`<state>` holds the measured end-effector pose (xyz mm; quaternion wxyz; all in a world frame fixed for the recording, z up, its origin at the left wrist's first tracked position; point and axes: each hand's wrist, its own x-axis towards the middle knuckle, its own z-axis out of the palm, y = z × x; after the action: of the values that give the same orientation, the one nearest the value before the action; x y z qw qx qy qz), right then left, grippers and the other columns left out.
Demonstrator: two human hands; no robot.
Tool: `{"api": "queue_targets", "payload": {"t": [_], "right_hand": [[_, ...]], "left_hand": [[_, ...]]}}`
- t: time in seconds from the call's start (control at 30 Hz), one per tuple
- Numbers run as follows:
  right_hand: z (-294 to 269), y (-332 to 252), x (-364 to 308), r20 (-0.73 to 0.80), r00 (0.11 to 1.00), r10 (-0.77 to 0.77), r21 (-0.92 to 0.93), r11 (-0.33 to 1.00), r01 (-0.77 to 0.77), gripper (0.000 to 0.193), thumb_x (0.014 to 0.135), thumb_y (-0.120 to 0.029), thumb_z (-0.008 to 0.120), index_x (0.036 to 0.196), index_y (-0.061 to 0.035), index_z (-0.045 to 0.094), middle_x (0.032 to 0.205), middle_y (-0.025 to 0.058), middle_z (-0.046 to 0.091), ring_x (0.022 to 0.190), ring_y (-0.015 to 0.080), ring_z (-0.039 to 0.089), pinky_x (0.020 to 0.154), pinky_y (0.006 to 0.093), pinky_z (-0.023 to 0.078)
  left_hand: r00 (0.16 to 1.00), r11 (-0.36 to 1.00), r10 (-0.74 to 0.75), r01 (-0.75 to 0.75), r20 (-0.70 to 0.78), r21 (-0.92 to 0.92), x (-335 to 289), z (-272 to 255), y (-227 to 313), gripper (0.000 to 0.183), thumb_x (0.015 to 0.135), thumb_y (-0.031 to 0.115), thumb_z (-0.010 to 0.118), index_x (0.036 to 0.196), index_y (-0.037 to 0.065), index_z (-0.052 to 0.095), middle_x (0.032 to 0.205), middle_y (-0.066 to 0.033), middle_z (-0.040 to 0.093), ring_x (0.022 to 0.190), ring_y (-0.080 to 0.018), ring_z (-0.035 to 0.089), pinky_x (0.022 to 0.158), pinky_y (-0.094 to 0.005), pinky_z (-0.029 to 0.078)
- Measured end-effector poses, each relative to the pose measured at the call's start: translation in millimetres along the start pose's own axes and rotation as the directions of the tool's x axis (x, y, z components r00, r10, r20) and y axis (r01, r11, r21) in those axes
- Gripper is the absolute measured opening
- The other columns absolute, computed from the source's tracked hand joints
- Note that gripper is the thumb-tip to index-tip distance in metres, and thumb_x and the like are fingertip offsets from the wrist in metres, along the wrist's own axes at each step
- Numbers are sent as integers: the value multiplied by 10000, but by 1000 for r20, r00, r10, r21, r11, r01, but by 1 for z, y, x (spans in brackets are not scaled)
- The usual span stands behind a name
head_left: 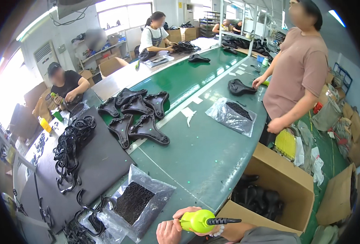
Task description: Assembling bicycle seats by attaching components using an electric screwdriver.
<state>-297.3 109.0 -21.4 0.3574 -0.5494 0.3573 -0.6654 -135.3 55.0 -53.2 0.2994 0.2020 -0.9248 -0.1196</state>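
Yellow-green power tool [198, 221] sits in the right hand [185, 212], its grip wrapped around the body at the near edge of a green tabletop [188, 162]. The left hand [168, 232] closes in at the tool's front end; whether its fingers pinch a small part there cannot be told. The step in hand looks like readying the tool, which touches no saddle; the next move likely calls for a firm hold and a saddle within reach. Upturned black saddles [149, 129] cluster well ahead. Between lies a plastic bag [159, 193] of small black parts, beside tangled black straps [76, 138]. The tool's cord [224, 221] crosses above the right wrist, and a cardboard box [302, 189] crowds the right-hand edge.
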Motion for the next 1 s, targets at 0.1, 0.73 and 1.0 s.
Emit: {"api": "queue_targets", "payload": {"t": [0.1,0.73,1.0], "right_hand": [[-1,-1,-8,-35,984,174,103,980,-169,416,788,-140,634,1176,-16,551,1063,138,646,971,268,625,863,369,474],[-171,73,-51,-234,669,705,869,461,-182,924,789,-882,239,1060,-57,554,624,49,486,488,186,460,526,356,409],[-173,91,-71,-163,676,719,953,292,-80,921,771,-899,226,1016,-83,575,591,34,423,469,188,405,506,364,362]], "left_hand": [[993,999,-31,29,114,18,-4,-1,5,503,779,43,610,1243,-98,477,874,-168,541,789,-323,533,699,-414,452],[948,944,-316,318,37,-84,94,25,-71,393,802,192,729,1118,-3,598,1035,-171,624,970,-353,583,833,-418,481],[889,896,-444,437,110,82,250,143,-130,668,846,408,666,1346,23,445,1382,-242,438,1083,-418,580,869,-492,511]]}}
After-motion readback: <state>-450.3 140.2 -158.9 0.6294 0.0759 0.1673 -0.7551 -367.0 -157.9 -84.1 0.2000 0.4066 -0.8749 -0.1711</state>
